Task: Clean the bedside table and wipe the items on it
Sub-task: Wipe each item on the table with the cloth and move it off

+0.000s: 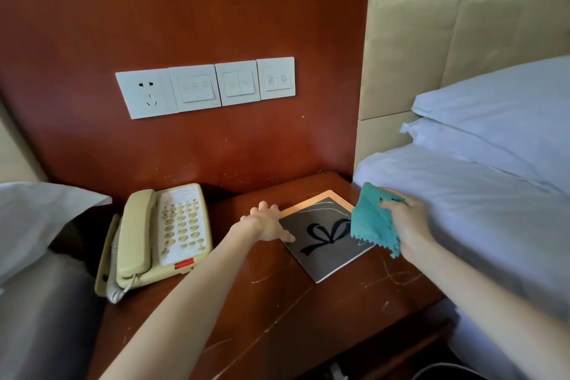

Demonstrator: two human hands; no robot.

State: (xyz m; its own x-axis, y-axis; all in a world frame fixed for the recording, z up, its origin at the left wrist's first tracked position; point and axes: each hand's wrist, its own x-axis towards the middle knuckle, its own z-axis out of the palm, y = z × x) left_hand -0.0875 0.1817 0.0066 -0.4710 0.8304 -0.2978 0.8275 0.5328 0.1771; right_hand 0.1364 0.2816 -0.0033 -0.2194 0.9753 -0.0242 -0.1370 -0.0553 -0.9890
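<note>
Reddish-brown wooden desk (277, 327), top scuffed with pale scratches, wedged between two beds. Cream corded telephone (163, 234) at the left side, handset seated in its cradle, keypad facing up, red label on its front edge, coiled cord hanging off the near corner. Flat grey card (327, 244) with a black bow drawing at the right rear, lying face up and turned at an angle to the desk edge, pale border along its far side. Teal cloth (374, 219) bunched up, zigzag hem hanging, held just above the card's right corner.
</note>
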